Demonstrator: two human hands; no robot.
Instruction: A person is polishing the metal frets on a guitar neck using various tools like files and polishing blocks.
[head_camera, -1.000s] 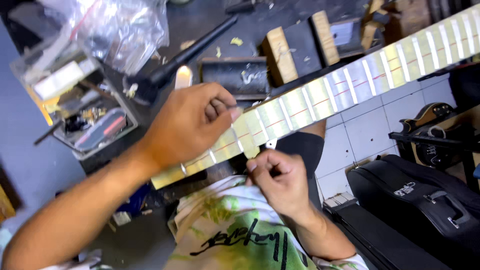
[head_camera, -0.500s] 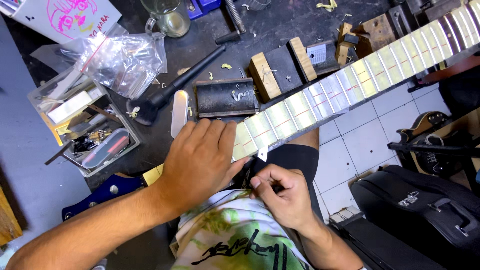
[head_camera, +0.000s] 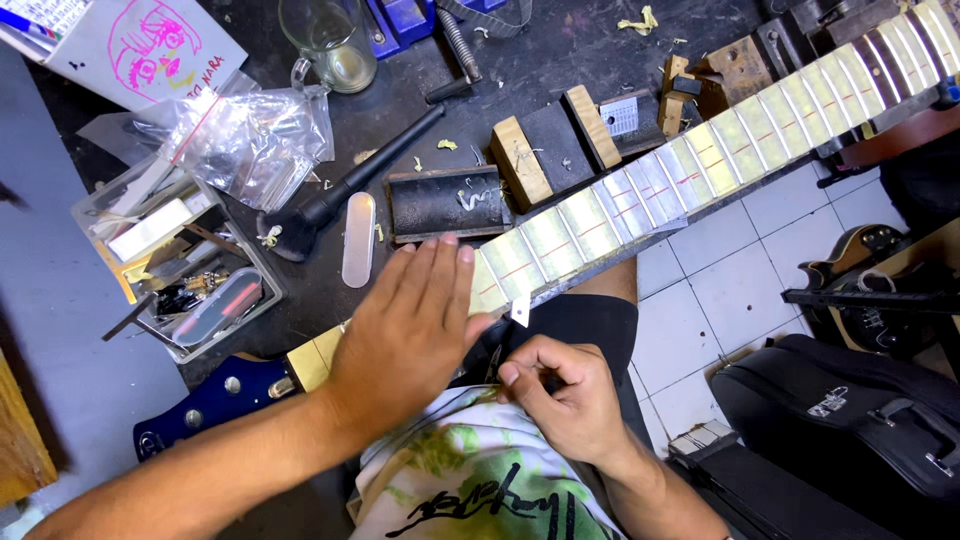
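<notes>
Your left hand lies flat, fingers released, pressing the taped guitar neck onto the bench. Your right hand is clenched on something small just below it; what, I cannot tell. The neck looks stiff and long: steady it near the headstock. Clutter crowds the bench beyond your left grip.

Single head-worn view, looking steeply down from just above the person's own chest onto a dark workbench, close enough that the left hand and right hand fill the lower centre. The view faces toward 12 o'clock across the bench, with a taped guitar neck running from 8 o'clock to 2 o'clock. White floor tiles and black cases lie at 4 o'clock; no second view overlaps.
</notes>
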